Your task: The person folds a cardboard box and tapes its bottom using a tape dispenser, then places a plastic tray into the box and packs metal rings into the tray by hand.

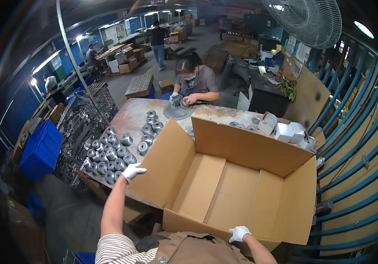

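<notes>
A large open cardboard box [237,185] stands on the worktable in front of me, with its inside bare and its flaps spread. My left hand [133,172], in a white glove, closes on the outer edge of the box's left flap. At the near side, my right hand [240,234], also gloved in white, has its fingers curled over the box's front edge. Left of the box, grey metal cylindrical parts [112,154] with center holes sit in a cluster close to my left hand. More such parts stand behind the left flap.
Across the worktable [131,112], a co-worker [197,79] handles metal parts over a round grey pad [178,112]. Small white boxes [283,132] stand at the right back. Blue bars [356,149] line the right side; a blue bin [42,149] and wire cage [85,127] stand left.
</notes>
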A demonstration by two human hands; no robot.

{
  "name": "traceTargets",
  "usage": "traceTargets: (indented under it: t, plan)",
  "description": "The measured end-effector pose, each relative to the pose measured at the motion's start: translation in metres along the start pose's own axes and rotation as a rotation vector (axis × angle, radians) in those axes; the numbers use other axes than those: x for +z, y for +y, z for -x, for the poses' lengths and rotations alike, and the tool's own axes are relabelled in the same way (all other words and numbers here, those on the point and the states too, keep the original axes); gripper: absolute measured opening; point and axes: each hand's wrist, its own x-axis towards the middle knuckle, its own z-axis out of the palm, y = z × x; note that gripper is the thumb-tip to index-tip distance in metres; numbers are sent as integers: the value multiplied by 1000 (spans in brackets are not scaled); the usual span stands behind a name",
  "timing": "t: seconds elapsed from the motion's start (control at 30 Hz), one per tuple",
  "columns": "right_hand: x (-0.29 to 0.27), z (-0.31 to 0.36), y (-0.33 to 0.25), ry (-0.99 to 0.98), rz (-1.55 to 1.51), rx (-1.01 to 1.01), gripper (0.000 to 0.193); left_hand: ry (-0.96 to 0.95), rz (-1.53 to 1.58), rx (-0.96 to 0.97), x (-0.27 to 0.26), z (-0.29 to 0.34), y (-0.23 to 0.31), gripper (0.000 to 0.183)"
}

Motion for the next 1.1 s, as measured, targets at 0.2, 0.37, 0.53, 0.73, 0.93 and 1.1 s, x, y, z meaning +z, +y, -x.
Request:
traceTargets:
  t: [0.2,0.37,0.53,0.73,0.93,1.1]
  plan:
    - [-8,0,-9,-23,25,-50,71,320,-534,-142,-62,-20,-77,64]
    - [-8,5,-2,44,-5,-3,65,169,-315,-76,-8,-13,-27,44]
    - [-39,26,9,13,-264,-44,100,-119,-376,150,70,21,1,41]
    - [-165,211,85,1289,185,1062,87,-128,-244,281,164,31,-24,78]
    - [-149,167,133,673,-263,770,31,-46,-572,327,188,26,-42,85]
    - [-94,-8,62,373,-236,1072,62,-97,-419,135,229,42,-14,82]
